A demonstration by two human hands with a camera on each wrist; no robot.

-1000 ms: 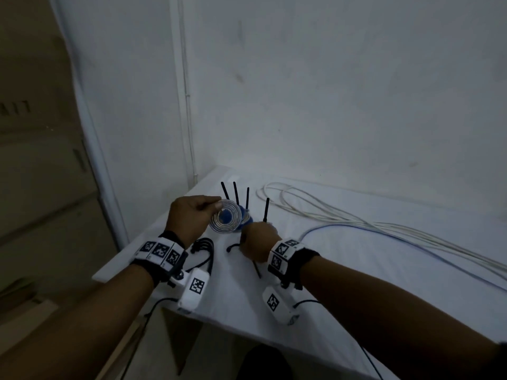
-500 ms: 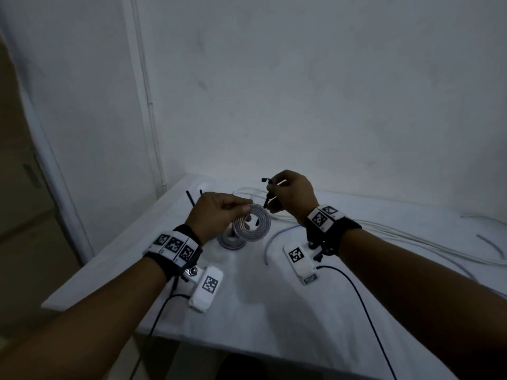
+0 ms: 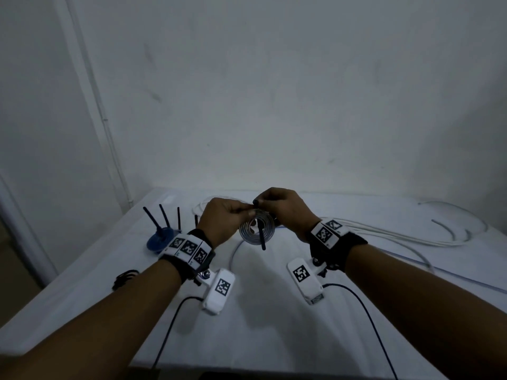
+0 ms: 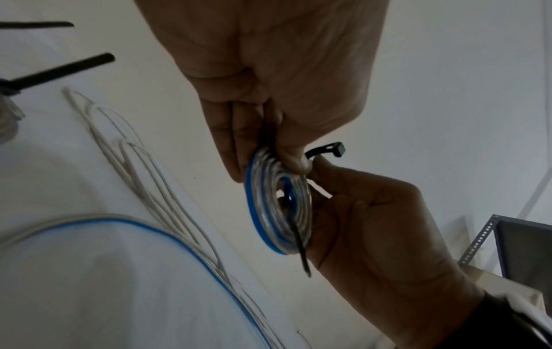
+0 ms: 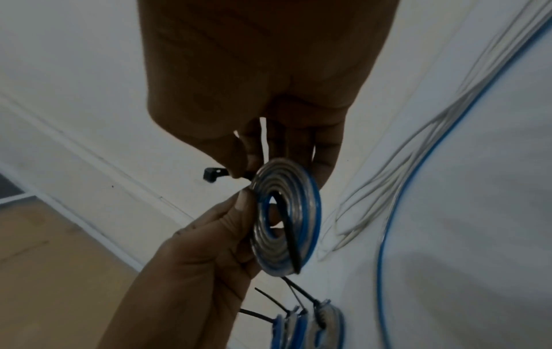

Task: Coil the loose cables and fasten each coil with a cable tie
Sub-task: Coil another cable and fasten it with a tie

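Note:
A small flat coil of clear, blue-edged cable [image 3: 256,230] hangs above the white table [image 3: 274,311]. My left hand [image 3: 241,215] pinches the coil's top rim [image 4: 262,165] between thumb and fingers. A black cable tie [image 3: 262,239] runs through the coil's centre hole, and its tail [image 4: 301,248] hangs down over the coil's face [image 5: 286,222]. My right hand [image 3: 263,207] pinches the tie just below its square head [image 5: 210,174], which sticks out past the rim, with the other fingers behind the coil. The tie's loop is not closed.
Tied blue coils [image 3: 160,239] with upright black tie tails stand at the left. Loose white cables [image 3: 384,231] sprawl across the back right, and a blue-edged cable [image 4: 149,229] trails on the table. A dark bundle [image 3: 123,278] lies near the left edge. The wall is close behind.
Both hands rose from beside the tied coils with one coil. My right hand picked up a black tie, which now passes through the coil's centre.

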